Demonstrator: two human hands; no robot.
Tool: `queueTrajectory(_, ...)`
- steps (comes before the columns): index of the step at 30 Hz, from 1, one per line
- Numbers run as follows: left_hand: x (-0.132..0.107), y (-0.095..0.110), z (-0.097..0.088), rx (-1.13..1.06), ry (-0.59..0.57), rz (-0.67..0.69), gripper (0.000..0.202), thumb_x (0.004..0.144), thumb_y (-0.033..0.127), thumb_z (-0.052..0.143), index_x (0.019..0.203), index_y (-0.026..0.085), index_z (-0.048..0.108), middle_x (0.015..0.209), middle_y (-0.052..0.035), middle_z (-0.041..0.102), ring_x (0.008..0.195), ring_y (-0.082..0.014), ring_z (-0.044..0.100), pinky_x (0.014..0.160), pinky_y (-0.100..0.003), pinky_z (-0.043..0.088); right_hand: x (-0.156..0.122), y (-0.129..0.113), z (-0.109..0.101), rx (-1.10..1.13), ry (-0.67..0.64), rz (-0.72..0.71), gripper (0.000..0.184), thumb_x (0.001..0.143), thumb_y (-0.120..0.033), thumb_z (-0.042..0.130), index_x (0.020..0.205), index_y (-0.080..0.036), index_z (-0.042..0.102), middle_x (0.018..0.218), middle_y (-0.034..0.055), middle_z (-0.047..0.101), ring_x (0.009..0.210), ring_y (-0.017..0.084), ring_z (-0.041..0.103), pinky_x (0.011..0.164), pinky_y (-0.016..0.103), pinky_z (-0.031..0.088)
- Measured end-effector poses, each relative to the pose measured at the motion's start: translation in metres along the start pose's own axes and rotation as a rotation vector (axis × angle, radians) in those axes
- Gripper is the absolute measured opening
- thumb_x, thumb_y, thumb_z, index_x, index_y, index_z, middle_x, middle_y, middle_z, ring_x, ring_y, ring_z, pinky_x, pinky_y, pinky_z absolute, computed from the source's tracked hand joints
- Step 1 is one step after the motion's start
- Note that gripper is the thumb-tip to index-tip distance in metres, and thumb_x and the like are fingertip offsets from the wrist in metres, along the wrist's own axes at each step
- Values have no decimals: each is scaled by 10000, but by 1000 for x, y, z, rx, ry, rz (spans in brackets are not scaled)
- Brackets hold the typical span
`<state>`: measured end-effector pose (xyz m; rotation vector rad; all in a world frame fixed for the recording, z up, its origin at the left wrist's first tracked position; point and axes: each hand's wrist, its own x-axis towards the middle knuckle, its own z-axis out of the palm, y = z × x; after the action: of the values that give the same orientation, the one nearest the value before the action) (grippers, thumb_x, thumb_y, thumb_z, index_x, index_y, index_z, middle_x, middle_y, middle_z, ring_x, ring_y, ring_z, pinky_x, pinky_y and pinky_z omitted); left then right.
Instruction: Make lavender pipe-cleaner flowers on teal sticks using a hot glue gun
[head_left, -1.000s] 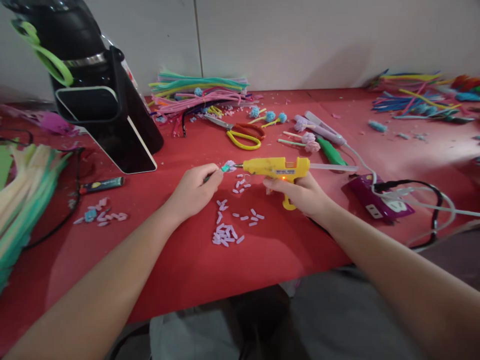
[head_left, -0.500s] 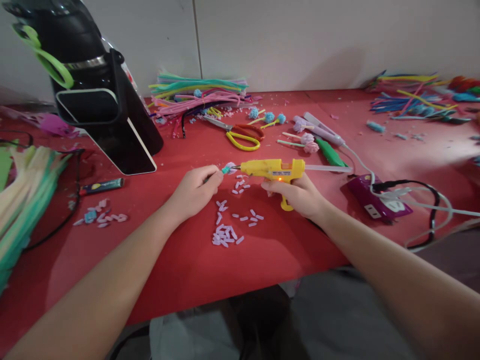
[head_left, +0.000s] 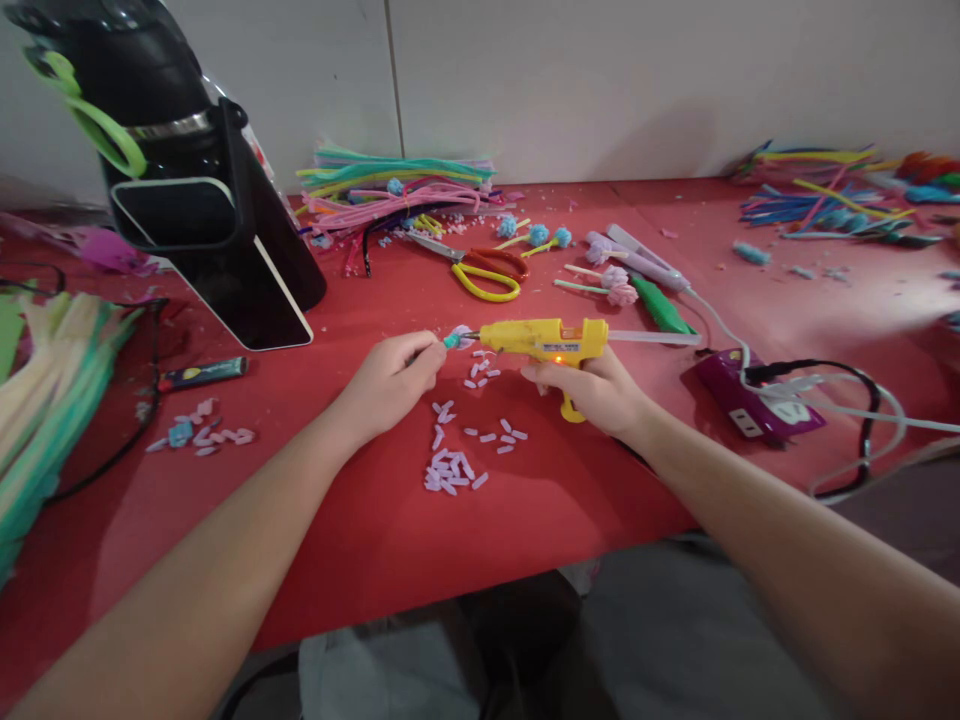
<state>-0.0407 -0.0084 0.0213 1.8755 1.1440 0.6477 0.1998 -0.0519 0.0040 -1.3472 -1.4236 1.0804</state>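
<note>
My right hand point(head_left: 589, 385) is wrapped round the handle of a yellow glue gun point(head_left: 525, 338), whose small orange light glows and whose clear glue stick juts out at the back. The gun's nozzle meets a small pipe-cleaner flower point(head_left: 460, 338), lilac with a teal part, or lies right in front of it; I cannot tell which. My left hand point(head_left: 401, 375) pinches that flower between thumb and fingers, which hide its lower end. Below the hands, short lilac pipe-cleaner pieces point(head_left: 450, 470) lie in a heap, with several more scattered around.
Behind the hands lie scissors point(head_left: 487, 280), blue flowers point(head_left: 538, 235), pink flowers point(head_left: 619, 288) and a lilac corded tool point(head_left: 649, 258). A large black bottle point(head_left: 217, 200) stands at left. Cords run from a purple power strip point(head_left: 757, 400) at right. Pipe-cleaner bundles point(head_left: 405, 180) lie against the wall.
Almost nothing differs. The glue gun and my right hand have shifted very slightly left; my left hand keeps its pinch on the flower.
</note>
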Motion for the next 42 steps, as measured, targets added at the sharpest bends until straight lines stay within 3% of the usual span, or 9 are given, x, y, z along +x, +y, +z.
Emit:
queueTrajectory(12, -2, 5, -1, -78, -11, -50, 385, 985, 338, 464, 635, 196, 387, 563, 44, 402, 503, -87, 346, 512, -262, 266, 2, 1, -1, -26, 11, -57, 128, 753, -304, 698, 678, -217, 641, 624, -20, 585, 666, 164, 571, 645, 302, 486)
queueTrajectory(15, -2, 5, -3, -131, -25, -61, 383, 983, 346, 468, 641, 198, 385, 554, 47, 379, 488, -84, 330, 501, -265, 251, 4, 7, -8, -78, 42, -54, 107, 769, -299, 691, 810, -203, 715, 659, -15, 628, 665, 168, 584, 658, 313, 499)
queueTrajectory(19, 0, 2, -4, -188, -47, -39, 356, 973, 348, 491, 664, 194, 400, 559, 43, 399, 498, -84, 330, 508, -257, 252, 8, 11, -27, -221, 109, -71, 297, 825, -365, 704, 1054, -186, 763, 929, 54, 759, 837, 214, 674, 767, 345, 531)
queueTrajectory(24, 2, -5, -2, -230, -70, -32, 326, 985, 321, 488, 694, 187, 428, 570, 46, 406, 500, -76, 323, 509, -251, 244, 17, 11, -47, -366, 265, -89, 387, 818, -400, 743, 1099, -134, 752, 1105, 138, 767, 957, 251, 688, 855, 351, 522)
queueTrajectory(30, 3, -4, -3, -225, -61, -26, 343, 999, 300, 473, 680, 183, 430, 568, 46, 409, 502, -71, 331, 511, -252, 254, 14, 3, -63, -799, 221, 129, 399, 713, -542, 820, 789, -193, 641, 613, 16, 606, 572, 162, 513, 548, 312, 366)
queueTrajectory(33, 3, -3, -2, -221, -51, -20, 345, 1002, 296, 474, 680, 184, 426, 564, 48, 405, 500, -69, 324, 508, -251, 250, -1, -10, -83, -1047, 162, 238, 514, 711, -668, 773, 649, -226, 518, 567, -14, 515, 523, 135, 439, 539, 327, 314)
queueTrajectory(36, 4, -3, -1, -232, -42, -22, 336, 998, 283, 479, 681, 184, 425, 555, 51, 392, 497, -69, 316, 502, -247, 243, -19, -24, -93, -1063, 14, 368, 564, 797, -700, 667, 571, -228, 459, 512, -36, 414, 483, 117, 368, 522, 326, 290)
queueTrajectory(39, 4, -1, 1, -245, -37, -36, 330, 993, 275, 486, 681, 183, 425, 556, 50, 392, 493, -67, 316, 493, -242, 236, -26, -32, -71, -792, -234, 134, 460, 861, -625, 643, 657, -219, 575, 610, -14, 536, 581, 137, 478, 569, 307, 360)
queueTrajectory(42, 4, 0, 1, -245, -31, -43, 334, 990, 276, 487, 676, 183, 422, 556, 49, 395, 485, -63, 312, 484, -236, 233, -15, -29, -26, -573, -201, -186, 202, 943, -396, 620, 880, -216, 685, 823, 20, 694, 714, 154, 591, 686, 303, 439)
